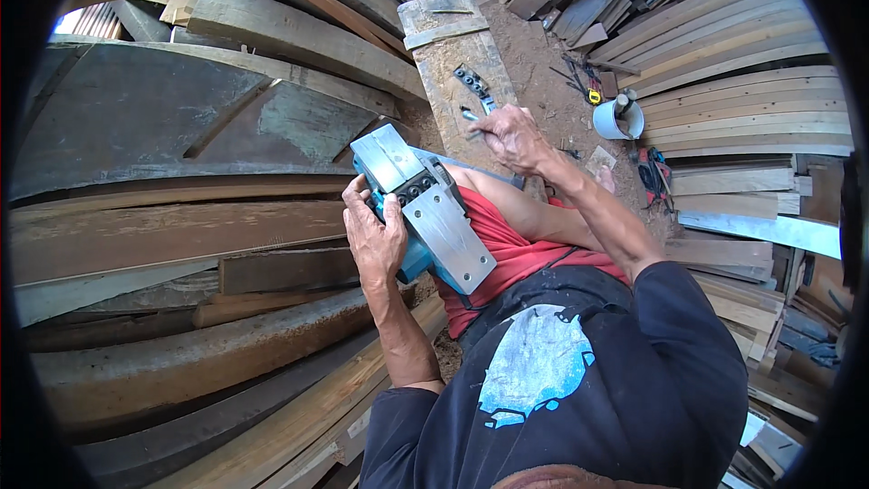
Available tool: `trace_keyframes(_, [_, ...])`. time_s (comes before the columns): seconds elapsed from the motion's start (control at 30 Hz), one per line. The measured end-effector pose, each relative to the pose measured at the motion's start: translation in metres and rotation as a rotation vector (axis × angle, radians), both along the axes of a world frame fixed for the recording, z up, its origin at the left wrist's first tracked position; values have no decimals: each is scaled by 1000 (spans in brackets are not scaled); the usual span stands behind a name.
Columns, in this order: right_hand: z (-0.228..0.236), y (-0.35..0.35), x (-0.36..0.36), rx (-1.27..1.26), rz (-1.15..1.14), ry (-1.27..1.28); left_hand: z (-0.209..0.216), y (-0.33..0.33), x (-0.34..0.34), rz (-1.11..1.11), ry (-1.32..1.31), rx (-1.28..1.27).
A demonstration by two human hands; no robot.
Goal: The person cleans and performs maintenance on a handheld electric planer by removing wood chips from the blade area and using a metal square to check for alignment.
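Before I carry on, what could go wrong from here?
The planer sits tilted by the red shorts, with the left hand at its side, so it could slip if that grip loosens. The left thumb lies close to the row of bolts, so it might get nicked or pinched. The loose black bar on the plank could get knocked off.

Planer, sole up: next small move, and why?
Probably move the right hand up to the black bolted bar: it lies on the plank just beyond that hand, and the planer shows similar bolts between its plates, steadied by the left hand. What the right hand pinches is unclear.
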State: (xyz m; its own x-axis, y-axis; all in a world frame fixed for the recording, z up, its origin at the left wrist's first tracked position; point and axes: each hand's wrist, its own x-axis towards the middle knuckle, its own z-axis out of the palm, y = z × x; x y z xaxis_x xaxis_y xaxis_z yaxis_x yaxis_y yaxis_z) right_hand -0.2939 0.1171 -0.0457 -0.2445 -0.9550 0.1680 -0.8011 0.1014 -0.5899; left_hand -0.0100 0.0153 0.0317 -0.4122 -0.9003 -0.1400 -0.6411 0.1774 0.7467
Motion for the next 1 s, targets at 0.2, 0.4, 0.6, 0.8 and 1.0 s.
trace_keyframes(0.2, [-79,24,-3,176,64,343,0,2,3,15,14,27])
trace_keyframes(0.4, [-85,43,3,172,52,368,-8,3,7,69,172,73])
trace_keyframes(0.6, [-77,46,5,182,-126,371,-10,4,6,82,208,36])
trace_keyframes(0.8, [-79,71,-32,668,-455,-110,-8,5,5,28,238,-182])
trace_keyframes(1.0, [-59,85,-35,503,-353,-194,-2,9,5,-23,202,-359])
